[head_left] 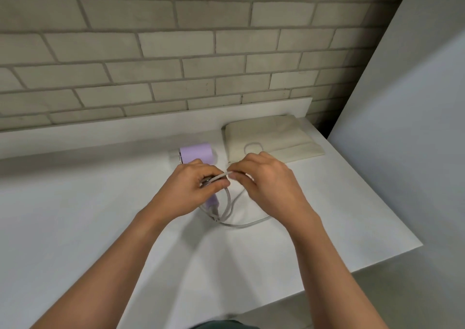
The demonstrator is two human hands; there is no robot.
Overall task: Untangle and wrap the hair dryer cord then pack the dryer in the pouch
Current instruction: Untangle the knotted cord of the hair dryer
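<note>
"Setting?"
"White worktop (75, 215). Pale brick wall (176, 52) along its far edge, and a plain grey panel (415, 127) rising off its right edge."

"Where's the dryer?"
"The hair dryer (197, 152) is lilac and sits toward the far edge, about mid-width. Its barrel lies on the worktop. Its handle points back toward the near edge and runs under my left hand (191, 187)."

"What's that hand doing?"
"My fingers are curled over the handle. A strand of the cord (241, 224) is pinched under my thumb."

"And the other?"
"My right hand (269, 180) is just beside the left, nearly touching it. Its fingertips pinch the same grey strand where it leaves my left thumb. I cannot tell whether the plug is in either hand."

"The rest of the cord?"
"It leaves the handle's base, loops toward the near edge, then sweeps right under my right wrist. Strands cross near the handle's base and lie loose on the worktop."

"Pouch?"
"The beige cloth pouch (271, 132) lies flat in the far right corner, just right of the dryer and apart from it. A thin loop lies on its near part. My right hand hides some of its near edge."
</note>
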